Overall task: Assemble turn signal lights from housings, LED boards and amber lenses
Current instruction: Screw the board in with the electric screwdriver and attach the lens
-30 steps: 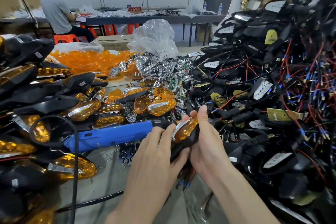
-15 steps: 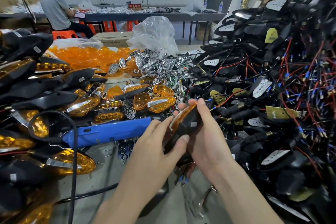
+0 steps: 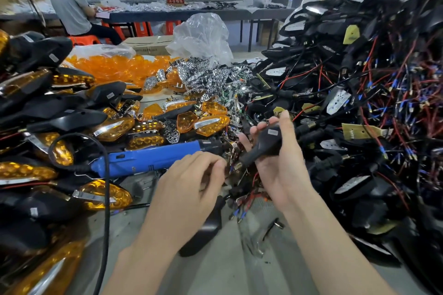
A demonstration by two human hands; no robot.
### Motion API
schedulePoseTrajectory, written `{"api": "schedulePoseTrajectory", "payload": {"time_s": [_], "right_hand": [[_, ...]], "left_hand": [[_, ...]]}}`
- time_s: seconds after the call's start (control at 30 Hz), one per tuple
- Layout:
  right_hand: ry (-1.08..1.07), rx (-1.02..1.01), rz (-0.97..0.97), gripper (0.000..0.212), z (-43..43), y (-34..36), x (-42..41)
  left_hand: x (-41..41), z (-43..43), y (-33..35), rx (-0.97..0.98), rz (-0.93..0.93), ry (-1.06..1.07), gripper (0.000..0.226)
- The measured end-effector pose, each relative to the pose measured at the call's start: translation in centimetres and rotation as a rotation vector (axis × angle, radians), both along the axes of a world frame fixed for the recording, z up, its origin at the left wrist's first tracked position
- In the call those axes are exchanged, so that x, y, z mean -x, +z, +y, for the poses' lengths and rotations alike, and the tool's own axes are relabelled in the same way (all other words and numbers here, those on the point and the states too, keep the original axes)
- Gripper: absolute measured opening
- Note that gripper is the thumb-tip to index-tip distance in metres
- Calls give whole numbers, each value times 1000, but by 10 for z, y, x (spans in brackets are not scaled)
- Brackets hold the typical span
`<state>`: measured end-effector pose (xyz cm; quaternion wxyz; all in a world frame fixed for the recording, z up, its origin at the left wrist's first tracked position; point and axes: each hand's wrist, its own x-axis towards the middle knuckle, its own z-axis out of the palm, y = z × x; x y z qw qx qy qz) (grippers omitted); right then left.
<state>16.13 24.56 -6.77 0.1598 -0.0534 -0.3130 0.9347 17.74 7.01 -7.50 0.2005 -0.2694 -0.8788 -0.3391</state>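
My right hand [image 3: 284, 170] grips a turn signal light [image 3: 268, 141] turned black back up, a small white sticker on top and its stem pointing down-left. My left hand [image 3: 189, 187] sits just left of the stem's end, curled fingertips pinching the wires there. The light's amber lens faces away and is hidden. Loose amber lenses [image 3: 112, 67] fill a bag at the back left. Chrome reflectors and LED boards [image 3: 203, 72] lie heaped in the middle. Black housings with red and blue wires [image 3: 359, 103] are piled high on the right.
A blue electric screwdriver [image 3: 148, 159] with a black cord lies left of my hands. Finished lights [image 3: 48, 108] are stacked along the left. A lone black housing [image 3: 206, 230] lies under my left wrist. A person [image 3: 69, 5] sits at a far table.
The light has been flipped from lens up to black back up in my right hand. My left hand has slid off its body down to the stem's end.
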Motion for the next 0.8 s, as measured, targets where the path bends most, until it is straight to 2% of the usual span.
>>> {"api": "schedulePoseTrajectory", "payload": {"time_s": [0.07, 0.27, 0.37, 0.47, 0.5, 0.63, 0.8], "right_hand": [[70, 34, 51, 11, 6, -1, -4], [8, -16, 69, 21, 11, 1, -9], [10, 11, 33, 16, 12, 2, -11], [17, 7, 3, 32, 11, 3, -11], [13, -18, -9, 36, 9, 3, -11], [3, -61, -32, 17, 5, 4, -12], [39, -100, -33, 14, 3, 3, -12]], "left_hand": [[3, -5, -1, -7, -29, 46, 19], [15, -34, -1, -104, -87, 242, 18], [16, -52, -6, -93, -134, 319, 19], [14, -66, -12, -65, -169, 328, 17], [14, -68, -14, -39, -182, 318, 15], [12, -64, -14, 190, -165, 215, 11], [14, -51, -6, 423, -50, 159, 16]]}}
